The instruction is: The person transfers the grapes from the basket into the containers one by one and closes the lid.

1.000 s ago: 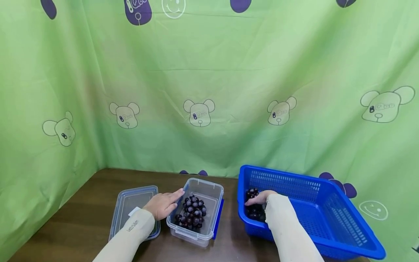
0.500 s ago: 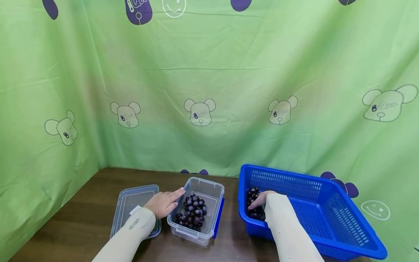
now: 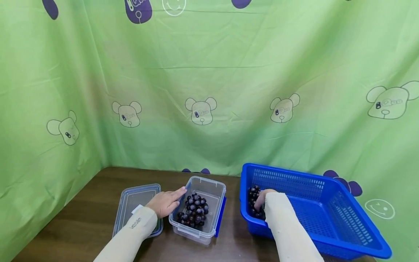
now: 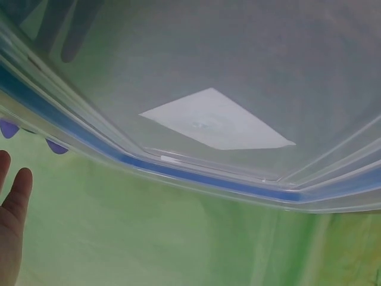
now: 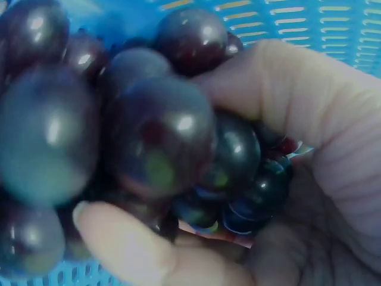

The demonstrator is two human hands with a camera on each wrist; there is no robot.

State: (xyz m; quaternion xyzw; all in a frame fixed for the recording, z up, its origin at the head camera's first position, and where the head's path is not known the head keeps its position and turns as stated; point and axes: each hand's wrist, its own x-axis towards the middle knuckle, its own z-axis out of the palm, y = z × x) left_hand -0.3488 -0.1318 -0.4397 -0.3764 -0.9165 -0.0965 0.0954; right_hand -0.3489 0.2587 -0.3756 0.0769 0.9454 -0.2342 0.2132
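In the head view my left hand (image 3: 165, 203) lies with fingers extended across the left rim of a clear plastic container (image 3: 193, 234). A bunch of dark grapes (image 3: 196, 208) fills the near part of it. My right hand (image 3: 263, 198) reaches into the left end of a blue basket (image 3: 315, 220) and grips another bunch of grapes (image 3: 254, 196). Up close in the right wrist view, thumb and fingers curl round these grapes (image 5: 164, 137). The sleeve covers part of that bunch from above.
A clear lid (image 3: 134, 202) with a blue seal lies left of the container, partly under the left forearm. It bears a white label (image 4: 217, 122). A blue side latch (image 3: 220, 216) hangs down at the container's right. Behind the brown table (image 3: 88, 207) hangs a green curtain (image 3: 209, 145).
My right thumb has moved rightward and down among the grapes in the basket, uncovering more of them. My left hand stays at the container rim.
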